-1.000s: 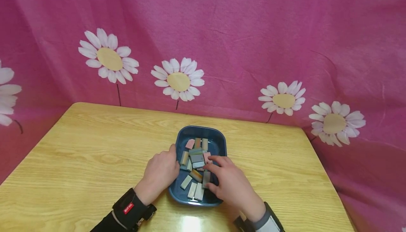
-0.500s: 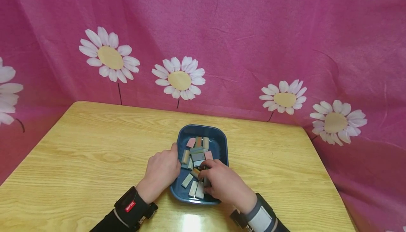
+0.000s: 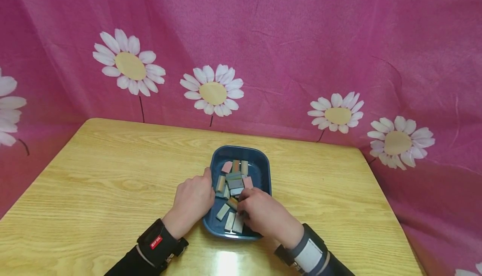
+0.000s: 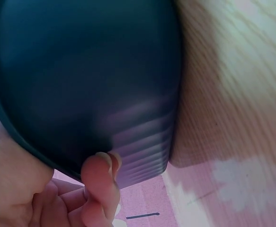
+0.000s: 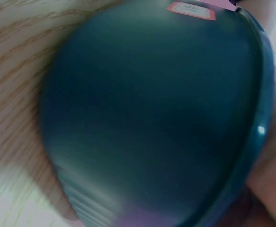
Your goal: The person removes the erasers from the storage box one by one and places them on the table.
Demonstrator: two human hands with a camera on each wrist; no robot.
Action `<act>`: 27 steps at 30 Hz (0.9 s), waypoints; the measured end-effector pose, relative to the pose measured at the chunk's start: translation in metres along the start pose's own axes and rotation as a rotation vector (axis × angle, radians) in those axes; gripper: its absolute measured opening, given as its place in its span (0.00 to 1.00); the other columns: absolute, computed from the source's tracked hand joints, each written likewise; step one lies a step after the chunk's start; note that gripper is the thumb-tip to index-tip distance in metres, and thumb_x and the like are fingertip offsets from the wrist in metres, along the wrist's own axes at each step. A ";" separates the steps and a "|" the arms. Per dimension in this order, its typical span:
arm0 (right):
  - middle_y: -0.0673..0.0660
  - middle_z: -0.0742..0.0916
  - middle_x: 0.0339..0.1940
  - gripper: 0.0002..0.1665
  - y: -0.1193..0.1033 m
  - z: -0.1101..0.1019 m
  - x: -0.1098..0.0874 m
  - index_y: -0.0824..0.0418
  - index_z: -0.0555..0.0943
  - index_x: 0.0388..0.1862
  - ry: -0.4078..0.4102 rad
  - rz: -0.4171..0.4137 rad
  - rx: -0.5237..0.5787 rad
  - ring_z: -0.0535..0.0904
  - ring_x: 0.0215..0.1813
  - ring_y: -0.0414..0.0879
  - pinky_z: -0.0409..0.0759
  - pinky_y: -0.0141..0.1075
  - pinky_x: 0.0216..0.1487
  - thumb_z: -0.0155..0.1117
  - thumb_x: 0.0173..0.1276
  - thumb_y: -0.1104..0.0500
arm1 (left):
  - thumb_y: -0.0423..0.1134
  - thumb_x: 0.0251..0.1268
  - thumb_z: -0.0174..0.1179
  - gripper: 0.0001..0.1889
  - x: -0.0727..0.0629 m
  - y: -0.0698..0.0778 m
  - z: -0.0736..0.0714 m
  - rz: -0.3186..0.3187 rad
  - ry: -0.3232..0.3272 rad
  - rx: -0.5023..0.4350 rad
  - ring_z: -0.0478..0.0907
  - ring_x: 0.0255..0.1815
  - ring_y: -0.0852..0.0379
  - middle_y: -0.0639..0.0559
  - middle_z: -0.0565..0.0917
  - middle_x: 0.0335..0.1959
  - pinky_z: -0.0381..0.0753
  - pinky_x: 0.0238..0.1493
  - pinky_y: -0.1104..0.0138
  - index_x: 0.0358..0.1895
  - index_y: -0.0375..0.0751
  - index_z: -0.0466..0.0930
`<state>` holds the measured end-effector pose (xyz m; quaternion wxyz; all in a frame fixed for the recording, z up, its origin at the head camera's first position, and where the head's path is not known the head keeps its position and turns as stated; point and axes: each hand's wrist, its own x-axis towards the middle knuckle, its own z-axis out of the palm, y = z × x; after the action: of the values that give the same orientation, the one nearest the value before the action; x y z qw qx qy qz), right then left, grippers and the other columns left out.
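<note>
Holding the edge of the blue tub on the desk with my left grip, I have my right grip curled down inside, by the little blocks. I cannot tell if it has one.

table: yellowish wood-grain | pink cloth: hangs behind table | white-petalled daisies: on cloth

The dark-blue tray, round-cornered, sits upright, its left rim gripped by the left hand. Small grey, cream, pink and brown blocks lie inside, some piled mid-tray; the right hand covers its near-right part.
</note>
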<state>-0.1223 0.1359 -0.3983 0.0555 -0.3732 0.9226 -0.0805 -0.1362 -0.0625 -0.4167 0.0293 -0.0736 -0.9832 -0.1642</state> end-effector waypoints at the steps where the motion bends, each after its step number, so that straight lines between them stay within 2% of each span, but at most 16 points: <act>1: 0.49 0.83 0.38 0.07 0.000 -0.002 -0.001 0.53 0.90 0.34 0.004 0.001 0.005 0.75 0.39 0.41 0.78 0.33 0.44 0.75 0.56 0.63 | 0.36 0.64 0.59 0.26 0.000 0.000 0.000 0.001 0.003 0.000 0.68 0.12 0.59 0.51 0.72 0.15 0.65 0.13 0.67 0.62 0.26 0.72; 9: 0.52 0.84 0.43 0.08 0.001 -0.028 -0.015 0.55 0.89 0.32 0.085 0.012 0.026 0.76 0.43 0.45 0.80 0.37 0.45 0.76 0.53 0.65 | 0.36 0.63 0.60 0.25 -0.001 0.000 -0.001 0.001 0.001 -0.011 0.68 0.12 0.58 0.51 0.72 0.15 0.65 0.13 0.67 0.62 0.26 0.72; 15: 0.55 0.84 0.50 0.08 0.015 -0.042 -0.033 0.55 0.88 0.33 0.196 0.136 0.049 0.79 0.50 0.49 0.81 0.42 0.49 0.77 0.53 0.62 | 0.36 0.64 0.59 0.24 -0.001 0.000 -0.001 -0.004 -0.001 -0.016 0.69 0.12 0.58 0.51 0.72 0.16 0.65 0.13 0.67 0.61 0.27 0.72; 20: 0.57 0.85 0.50 0.08 0.041 -0.040 -0.048 0.55 0.87 0.34 0.322 0.222 0.054 0.82 0.50 0.52 0.81 0.47 0.51 0.76 0.53 0.62 | 0.36 0.64 0.58 0.25 0.000 0.000 0.000 -0.001 0.000 -0.010 0.69 0.12 0.57 0.51 0.72 0.15 0.65 0.13 0.67 0.63 0.27 0.71; 23: 0.58 0.85 0.49 0.08 0.061 -0.034 -0.054 0.57 0.87 0.34 0.352 0.251 0.066 0.82 0.50 0.54 0.80 0.49 0.52 0.76 0.54 0.63 | 0.36 0.64 0.58 0.26 0.000 0.000 0.001 0.003 0.002 -0.008 0.68 0.12 0.57 0.51 0.72 0.15 0.65 0.13 0.67 0.63 0.26 0.71; 27: 0.59 0.85 0.48 0.07 0.083 -0.021 -0.058 0.58 0.86 0.33 0.341 0.303 0.092 0.82 0.48 0.55 0.79 0.50 0.51 0.75 0.54 0.64 | 0.36 0.64 0.59 0.25 0.000 -0.001 0.002 0.014 0.013 -0.008 0.68 0.12 0.57 0.50 0.73 0.15 0.65 0.13 0.67 0.63 0.26 0.72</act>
<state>-0.1406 0.2380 -0.3908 -0.0731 -0.2085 0.9595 -0.1750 -0.1368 -0.0628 -0.4188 0.0365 -0.0795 -0.9818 -0.1684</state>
